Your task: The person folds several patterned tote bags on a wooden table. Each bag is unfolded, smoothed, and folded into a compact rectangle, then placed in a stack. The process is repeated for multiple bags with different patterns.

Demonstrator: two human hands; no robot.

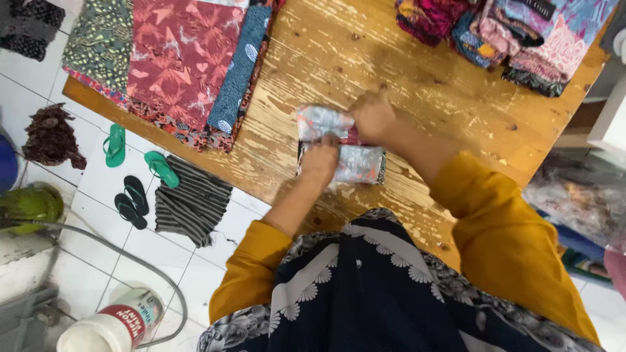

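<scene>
A small folded cloth [355, 163] with a grey, red and dark pattern lies on the worn wooden table [417, 72], near its front edge. My left hand [319, 160] presses down on the cloth's left part, fingers curled on it. My right hand [373, 116] grips the cloth's upper fold, which is lifted and turned over toward the left. Both arms wear mustard-yellow sleeves.
Flat patterned fabrics [173, 62] in red, green and blue cover the table's left end. A heap of folded colourful cloths [515, 32] sits at the far right. On the tiled floor lie green sandals [115, 145], black sandals [132, 202], a striped cloth [192, 199] and a white tub [117, 322].
</scene>
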